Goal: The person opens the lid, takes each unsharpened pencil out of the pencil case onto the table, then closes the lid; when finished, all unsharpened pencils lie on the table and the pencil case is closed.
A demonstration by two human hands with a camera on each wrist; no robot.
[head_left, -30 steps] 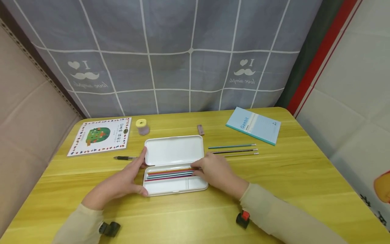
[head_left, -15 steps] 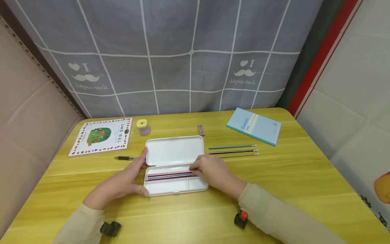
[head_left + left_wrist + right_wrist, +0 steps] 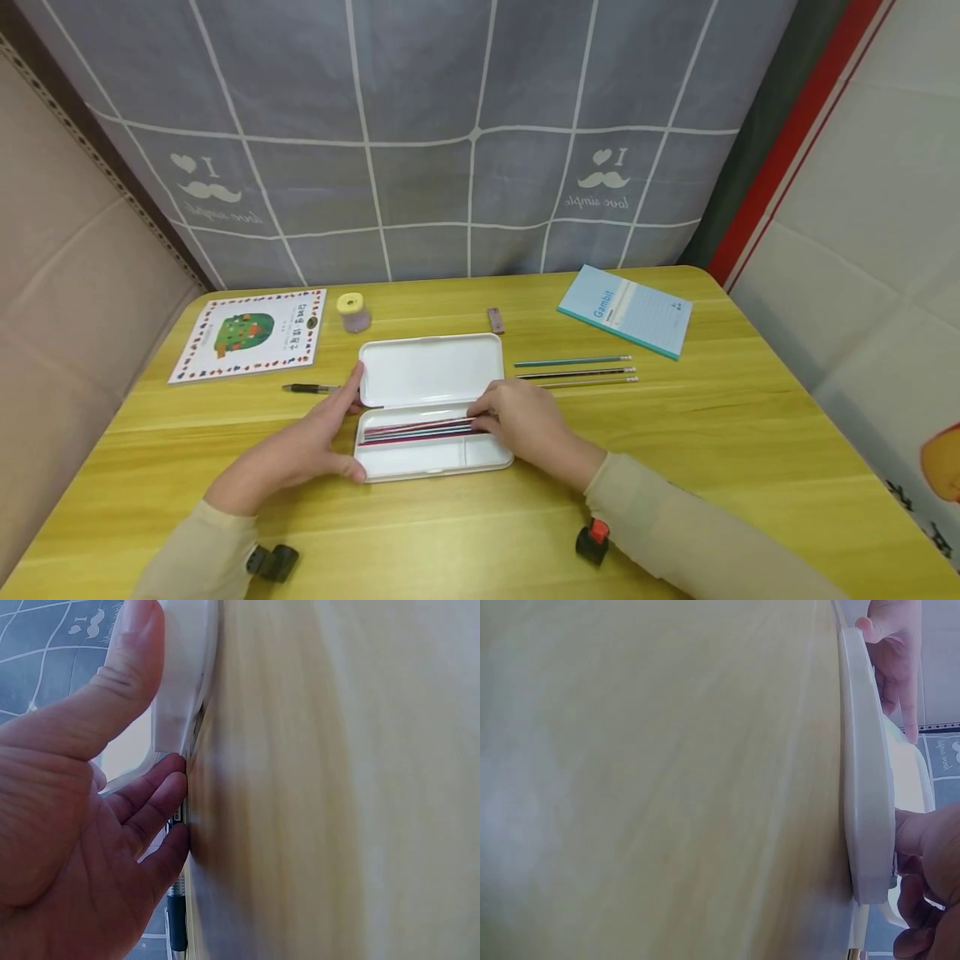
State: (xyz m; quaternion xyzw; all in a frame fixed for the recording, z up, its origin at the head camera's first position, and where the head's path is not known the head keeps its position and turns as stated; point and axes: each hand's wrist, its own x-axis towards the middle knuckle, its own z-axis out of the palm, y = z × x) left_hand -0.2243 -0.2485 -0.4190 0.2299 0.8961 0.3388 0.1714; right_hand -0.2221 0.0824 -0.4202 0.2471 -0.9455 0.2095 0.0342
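Note:
An open white pencil case (image 3: 431, 372) lies mid-table, its lid flat behind the base. Several coloured pencils (image 3: 416, 432) lie in the long compartment. My left hand (image 3: 311, 446) holds the case's left end, with the thumb at the front corner and the fingers by the hinge. In the left wrist view the thumb (image 3: 135, 660) lies along the case rim (image 3: 184, 682). My right hand (image 3: 525, 425) has bent fingers on the pencils' right ends. In the right wrist view its fingers (image 3: 922, 889) curl over the case wall (image 3: 862, 787).
Three loose pencils (image 3: 576, 372) lie to the right of the case, with a blue notebook (image 3: 625, 308) behind them. A black pen (image 3: 307, 388), a picture book (image 3: 250, 334), a yellow-capped sharpener (image 3: 351, 312) and a small eraser (image 3: 494, 319) also lie on the yellow table (image 3: 712, 433).
The orange pencil that the right hand was lowering has settled among the others in the case. The right hand has shifted slightly left. The left hand has stayed put.

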